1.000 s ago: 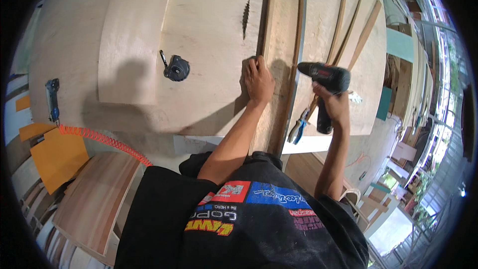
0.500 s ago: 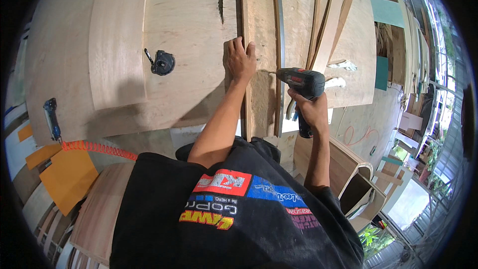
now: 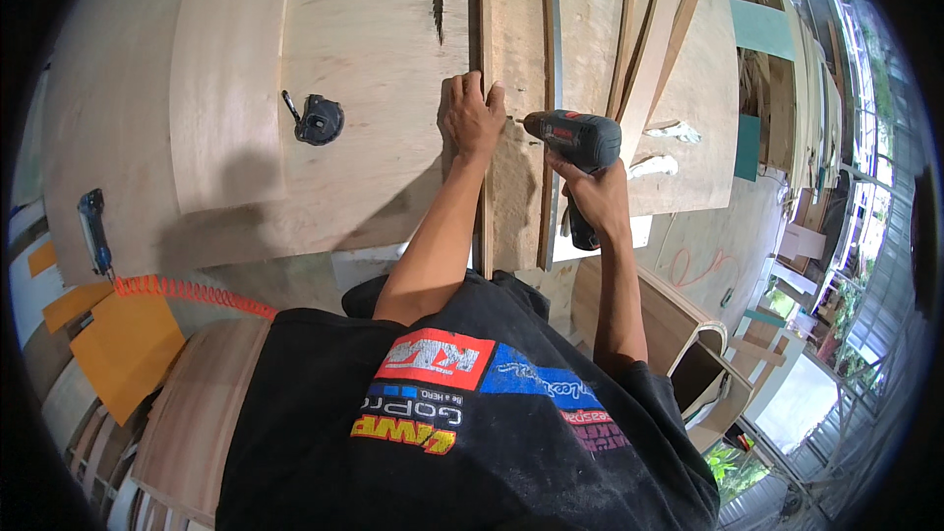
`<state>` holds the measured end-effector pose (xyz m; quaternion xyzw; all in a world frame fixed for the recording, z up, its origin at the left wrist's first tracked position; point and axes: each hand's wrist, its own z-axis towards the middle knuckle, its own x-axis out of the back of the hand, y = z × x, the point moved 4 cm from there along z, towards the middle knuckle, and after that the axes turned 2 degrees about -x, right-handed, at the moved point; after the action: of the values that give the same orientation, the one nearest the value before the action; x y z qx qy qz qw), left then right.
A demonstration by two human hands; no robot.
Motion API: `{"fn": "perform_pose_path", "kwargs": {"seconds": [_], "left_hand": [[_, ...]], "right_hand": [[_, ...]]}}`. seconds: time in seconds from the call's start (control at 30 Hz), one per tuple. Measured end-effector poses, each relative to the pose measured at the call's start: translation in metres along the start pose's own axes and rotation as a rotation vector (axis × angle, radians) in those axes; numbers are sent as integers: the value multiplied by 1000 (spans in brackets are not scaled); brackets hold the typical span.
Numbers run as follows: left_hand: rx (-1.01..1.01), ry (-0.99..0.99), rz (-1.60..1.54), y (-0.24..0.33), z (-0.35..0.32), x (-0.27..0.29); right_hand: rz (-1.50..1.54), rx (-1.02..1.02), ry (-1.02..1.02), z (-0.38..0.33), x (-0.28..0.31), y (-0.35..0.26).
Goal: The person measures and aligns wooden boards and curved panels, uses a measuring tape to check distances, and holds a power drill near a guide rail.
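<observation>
While right fingers (image 3: 561,166) clamp the drill (image 3: 590,141), left fingers (image 3: 496,95) bend over the plank (image 3: 513,216), grip unclear. Drilling beside the latter looks unfinished

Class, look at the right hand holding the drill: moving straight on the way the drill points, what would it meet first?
Going leftward, the right hand with its drill would probably meet the wooden strip at the left hand; depth is unclear, so the left hand itself might come first.
</observation>
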<state>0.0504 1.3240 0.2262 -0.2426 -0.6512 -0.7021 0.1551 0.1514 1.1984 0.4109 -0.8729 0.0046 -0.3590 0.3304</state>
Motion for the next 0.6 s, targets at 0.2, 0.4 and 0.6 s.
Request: {"fn": "perform_pose_path", "kwargs": {"seconds": [0.2, 0.4, 0.6], "left_hand": [[42, -30, 18, 2, 0, 1], [72, -42, -26, 2, 0, 3], [91, -55, -52, 8, 2, 8]], "right_hand": [[-12, 80, -19, 14, -7, 3], [-133, 50, -71, 13, -3, -14], [-234, 171, -125, 22, -7, -7]]}}
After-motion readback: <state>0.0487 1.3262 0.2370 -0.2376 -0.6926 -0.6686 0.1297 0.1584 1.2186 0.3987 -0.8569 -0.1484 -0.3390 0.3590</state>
